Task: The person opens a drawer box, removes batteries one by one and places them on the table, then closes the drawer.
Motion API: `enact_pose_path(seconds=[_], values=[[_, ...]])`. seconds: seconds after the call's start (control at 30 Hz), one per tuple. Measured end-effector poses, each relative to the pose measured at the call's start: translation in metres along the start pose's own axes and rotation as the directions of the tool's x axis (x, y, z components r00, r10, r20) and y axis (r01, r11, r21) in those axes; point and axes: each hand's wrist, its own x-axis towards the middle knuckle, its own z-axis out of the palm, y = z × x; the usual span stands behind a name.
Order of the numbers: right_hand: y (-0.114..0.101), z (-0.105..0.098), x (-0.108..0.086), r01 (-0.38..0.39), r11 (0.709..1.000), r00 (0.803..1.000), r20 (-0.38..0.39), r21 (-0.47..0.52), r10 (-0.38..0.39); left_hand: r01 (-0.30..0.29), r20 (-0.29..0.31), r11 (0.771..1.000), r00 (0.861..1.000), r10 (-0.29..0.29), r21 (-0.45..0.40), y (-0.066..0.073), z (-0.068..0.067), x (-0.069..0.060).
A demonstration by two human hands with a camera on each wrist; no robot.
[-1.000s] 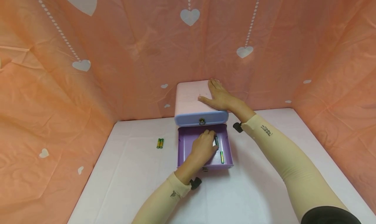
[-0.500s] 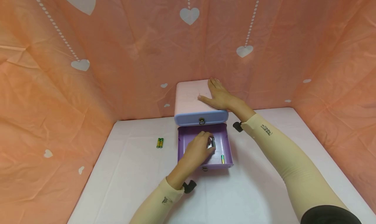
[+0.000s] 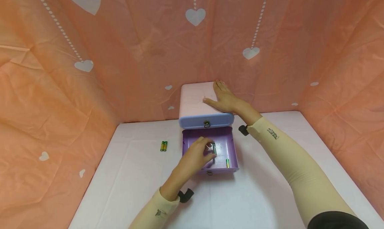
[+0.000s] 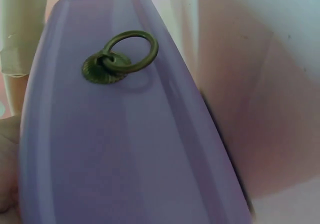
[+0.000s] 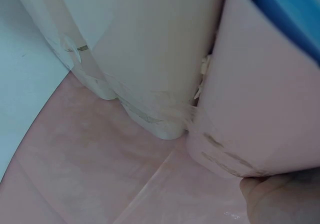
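Over the pulled-out purple drawer (image 3: pixel 235 149), my left hand (image 3: pixel 193 157) pinches a dark green battery (image 3: pixel 214 148) lengthwise between thumb and fingers. A second battery (image 3: pixel 227 163), green and gold, lies in the drawer's front right corner. My right hand (image 3: pixel 223 99) rests spread on the pink top of the drawer cabinet (image 3: pixel 195 97), toward its right side. In the left wrist view the drawer front (image 4: pixel 115 134) with its brass ring pull (image 4: pixel 132 51) fills much of the picture, and only an edge of the left hand shows. The right wrist view catches part of the right hand (image 5: pixel 285 199) against the cabinet.
Two green and gold batteries (image 3: pixel 163 146) lie side by side on the white table (image 3: pixel 135 182), left of the drawer. A blue upper drawer (image 3: pixel 192 122) is closed above the purple one. An orange cloth (image 3: pixel 144 55) with hearts hangs behind the cabinet.
My left hand has moved left and a little toward me inside the drawer, carrying the battery. The other drawer battery now sits slightly nearer the front corner. My right hand has stayed put.
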Motion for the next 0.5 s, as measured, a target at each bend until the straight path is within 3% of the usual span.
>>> enact_pose_path(seconds=[0.23,0.5], values=[[0.002,0.001,0.001,0.003,1.000,1.000,-0.006,0.000,-0.003,-0.031,0.015,0.998,0.999,0.032,-0.054,-0.008,-0.008,-0.010],[0.002,0.002,0.002,0.007,1.000,1.000,-0.006,0.001,-0.007,-0.053,-0.010,0.995,0.999,0.052,-0.083,-0.017,-0.019,-0.022]])
